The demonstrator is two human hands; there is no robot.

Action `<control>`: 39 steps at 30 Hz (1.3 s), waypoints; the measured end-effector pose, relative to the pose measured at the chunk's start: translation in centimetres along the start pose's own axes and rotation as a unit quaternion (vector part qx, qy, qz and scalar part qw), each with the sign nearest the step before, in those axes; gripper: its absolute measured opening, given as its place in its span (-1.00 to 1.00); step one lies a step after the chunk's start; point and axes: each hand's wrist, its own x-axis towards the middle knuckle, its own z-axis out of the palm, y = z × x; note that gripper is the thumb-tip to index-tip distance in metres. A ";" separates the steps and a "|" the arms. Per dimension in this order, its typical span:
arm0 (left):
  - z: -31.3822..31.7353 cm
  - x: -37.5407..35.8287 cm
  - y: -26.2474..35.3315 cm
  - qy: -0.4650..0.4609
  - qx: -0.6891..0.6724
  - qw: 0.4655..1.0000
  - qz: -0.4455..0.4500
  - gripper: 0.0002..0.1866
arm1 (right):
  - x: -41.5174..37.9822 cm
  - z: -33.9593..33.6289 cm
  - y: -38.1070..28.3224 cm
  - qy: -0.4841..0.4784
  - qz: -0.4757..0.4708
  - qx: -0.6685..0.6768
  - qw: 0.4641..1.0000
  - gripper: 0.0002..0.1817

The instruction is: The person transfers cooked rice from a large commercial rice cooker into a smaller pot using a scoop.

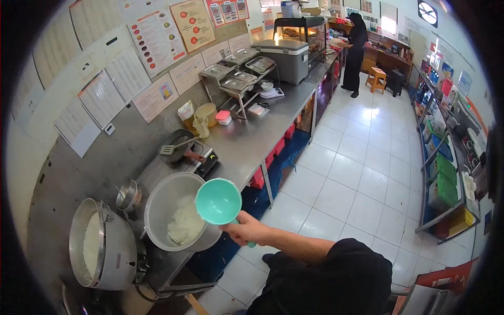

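Observation:
My right hand (245, 229) is wrapped around the handle of a turquoise plastic scoop (218, 201). The scoop's round bowl faces up toward me, and I see no food in it. It is over the right rim of a large pale pot (157, 197), hiding part of that rim. White rice (186, 223) lies heaped in the bottom of this pot. To its left stands a big metal rice cooker (118, 257), uncovered, with more white rice (91, 247) inside. My left hand is out of view.
Behind the pot, a frying pan (176, 147) with a slotted spatula (176, 146) sits by a stove (207, 157). A rack of metal trays (239, 79) stands farther along the steel counter (247, 139). A person in black (357, 52) stands at the far end. Shelving (425, 147) lines the right.

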 end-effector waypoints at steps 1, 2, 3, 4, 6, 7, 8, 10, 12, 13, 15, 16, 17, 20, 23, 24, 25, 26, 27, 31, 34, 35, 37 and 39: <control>-0.2 0.1 -0.1 -0.013 0.005 1.000 0.007 -0.66 | -0.2 -0.9 0.4 0.014 -0.003 0.004 1.000 -0.84; -0.3 0.2 -0.4 -0.027 0.011 1.000 0.012 -0.65 | -0.3 -1.8 0.8 0.025 -0.003 0.007 1.000 -0.84; -0.7 0.0 -0.7 -0.042 0.013 0.999 0.016 -0.65 | -0.6 -2.4 0.8 0.040 0.024 0.022 0.999 -0.82; -0.9 -0.3 -1.1 -0.055 0.017 0.998 0.020 -0.64 | -1.0 -2.5 0.6 0.074 0.053 0.053 0.994 -0.83; -1.1 -1.4 -2.1 -0.078 0.020 0.996 0.026 -0.63 | -1.2 -2.4 0.6 0.194 0.099 0.065 0.974 -0.92; -1.1 -1.9 -2.4 -0.090 0.024 0.995 0.036 -0.63 | -0.8 -3.4 1.7 0.185 0.072 0.094 0.976 -0.92; -1.0 -2.3 -2.8 -0.097 0.023 0.994 0.051 -0.62 | -0.8 -4.5 2.4 0.173 0.065 0.098 0.978 -0.91; 0.3 -3.2 -3.4 -0.092 0.020 0.990 0.107 -0.62 | -0.6 -5.5 2.2 0.242 0.044 0.087 0.965 -0.87; 3.2 -4.4 -3.4 -0.051 -0.003 0.987 0.154 -0.61 | 1.3 -6.2 1.6 0.349 0.049 0.043 0.935 -0.83; 5.0 -4.7 -2.9 -0.019 -0.018 0.986 0.162 -0.60 | 2.5 -6.9 1.6 0.370 0.030 0.049 0.927 -0.78; 7.8 -4.8 -1.6 0.049 -0.034 0.984 0.165 -0.59 | 6.6 -6.9 0.7 0.297 0.061 0.027 0.952 -0.76; 8.4 -4.4 -1.2 0.066 -0.040 0.983 0.167 -0.59 | 8.7 -5.9 0.2 0.269 0.061 0.020 0.961 -0.75; 8.8 -3.5 -0.8 0.087 -0.044 0.981 0.167 -0.58 | 10.7 -5.3 -0.2 0.249 0.059 0.016 0.967 -0.75; 8.4 -1.6 -0.4 0.126 -0.060 0.976 0.167 -0.57 | 14.6 -3.1 -0.9 0.215 0.041 0.013 0.976 -0.73; 7.2 -1.4 -0.3 0.179 -0.065 0.966 0.176 -0.61 | 17.7 -0.9 -1.8 0.193 0.014 0.009 0.981 -0.70; 7.0 -1.9 -0.8 0.173 -0.071 0.966 0.180 -0.61 | 18.3 -0.6 -2.1 0.193 0.005 0.007 0.981 -0.70; 6.9 -2.1 -1.3 0.153 -0.059 0.974 0.154 -0.57 | 18.7 -0.6 -2.6 0.197 -0.007 0.002 0.980 -0.69; 6.7 -1.3 -1.9 0.136 -0.044 0.981 0.132 -0.53 | 19.9 -1.9 -2.7 0.069 0.006 -0.016 0.997 -0.66; 4.2 -0.7 -1.1 0.137 -0.046 0.979 0.143 -0.53 | 20.7 0.9 -3.4 0.031 -0.026 -0.077 0.996 -0.70; -14.5 -1.0 2.4 -0.068 -0.070 0.989 -0.111 -0.36 | 23.9 11.3 -4.6 0.008 -0.124 -0.201 0.972 -0.75; -20.0 1.4 -2.3 0.281 -0.087 0.941 -0.165 -0.31 | 29.2 13.9 -4.5 -0.149 -0.276 -0.345 0.885 -0.74; -23.0 2.2 -3.0 0.400 -0.063 0.901 -0.153 -0.31 | 31.4 14.4 -5.1 -0.208 -0.301 -0.403 0.839 -0.73; -28.6 3.8 -4.8 0.565 -0.065 0.813 -0.124 -0.28 | 32.8 20.4 -6.4 -0.235 -0.245 -0.480 0.809 -0.72; -32.4 5.2 -6.7 0.614 -0.104 0.775 -0.107 -0.25 | 34.9 29.5 -5.6 -0.275 -0.341 -0.562 0.702 -0.69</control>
